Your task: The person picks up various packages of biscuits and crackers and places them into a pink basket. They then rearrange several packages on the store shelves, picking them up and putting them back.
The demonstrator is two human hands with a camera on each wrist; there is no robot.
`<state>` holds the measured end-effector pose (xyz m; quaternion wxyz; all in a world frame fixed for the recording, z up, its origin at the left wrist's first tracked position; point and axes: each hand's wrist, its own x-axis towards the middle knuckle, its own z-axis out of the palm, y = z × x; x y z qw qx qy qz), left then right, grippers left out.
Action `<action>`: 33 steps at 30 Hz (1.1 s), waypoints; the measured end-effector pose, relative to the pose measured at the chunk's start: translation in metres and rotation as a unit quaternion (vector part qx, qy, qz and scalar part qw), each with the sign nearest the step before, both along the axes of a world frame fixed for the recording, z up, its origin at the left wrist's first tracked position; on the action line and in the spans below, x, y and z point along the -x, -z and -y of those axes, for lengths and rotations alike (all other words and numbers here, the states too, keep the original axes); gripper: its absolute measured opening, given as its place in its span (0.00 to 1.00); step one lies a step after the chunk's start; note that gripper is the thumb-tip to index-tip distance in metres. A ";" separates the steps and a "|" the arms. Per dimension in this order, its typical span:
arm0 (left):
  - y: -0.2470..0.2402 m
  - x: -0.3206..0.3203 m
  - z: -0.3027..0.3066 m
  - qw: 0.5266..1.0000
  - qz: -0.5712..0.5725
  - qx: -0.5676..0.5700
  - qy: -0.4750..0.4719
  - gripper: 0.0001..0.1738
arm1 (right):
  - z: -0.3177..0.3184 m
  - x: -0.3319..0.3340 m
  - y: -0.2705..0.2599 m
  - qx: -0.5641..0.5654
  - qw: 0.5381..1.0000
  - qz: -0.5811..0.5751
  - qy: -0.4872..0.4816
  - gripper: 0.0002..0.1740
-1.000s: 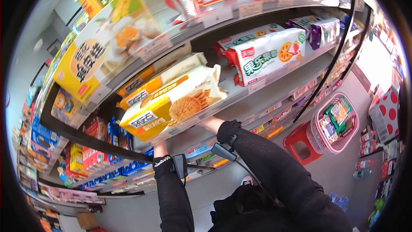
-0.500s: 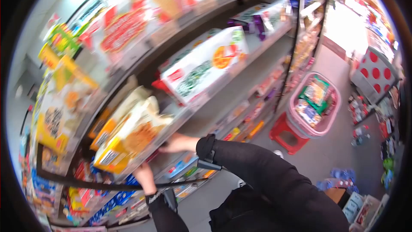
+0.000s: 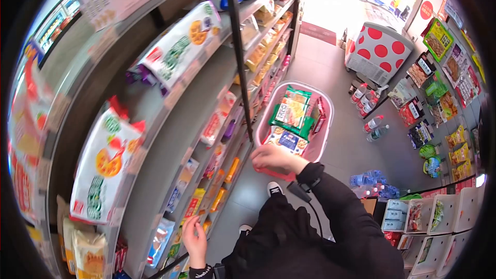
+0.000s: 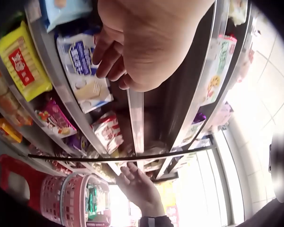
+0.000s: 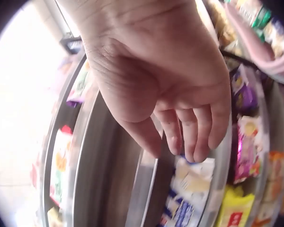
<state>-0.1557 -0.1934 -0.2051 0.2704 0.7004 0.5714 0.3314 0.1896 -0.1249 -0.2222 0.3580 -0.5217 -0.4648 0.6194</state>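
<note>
1. My right grip point(image 3: 275, 159) hangs palm down just above the near rim of a pink basket point(image 3: 324, 133). The fingers are relaxed and slightly parted, and they hold nothing.
2. The pink basket stands in the shop aisle ahead of me, close against the foot of the shelving. Green snack packs point(image 3: 289, 109) lie on top inside it, and a blue pack point(image 3: 287, 140) lies nearest my right grip.
3. My left grip point(image 3: 194, 236) is low on my left side, close to a metal shelf edge point(image 4: 136, 106). Its fingers are loosely curled and it is empty.
4. Just beside the left fingertips lies a blue and white wafer pack point(image 4: 83, 71), with a yellow pack point(image 4: 21, 61) further along the same shelf. I cannot tell whether the fingertips touch the wafer pack.
5. The shelving runs along my left, with a black post point(image 3: 236, 46) rising in front of it. A large white pack with red corners point(image 3: 106, 170) lies on a higher shelf, well above my left grip.
6. Past the basket, at the far end of the aisle, stands a white chest with red dots point(image 3: 380, 51). Drink bottles point(image 3: 373, 124) stand on the floor near it, and racks of hanging snack bags point(image 3: 449, 72) line the right side.
</note>
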 end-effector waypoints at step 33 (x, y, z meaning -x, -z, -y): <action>0.016 -0.231 -0.098 0.974 -0.002 0.161 0.161 0.10 | -0.017 -0.310 0.046 0.100 0.844 0.483 0.211 0.21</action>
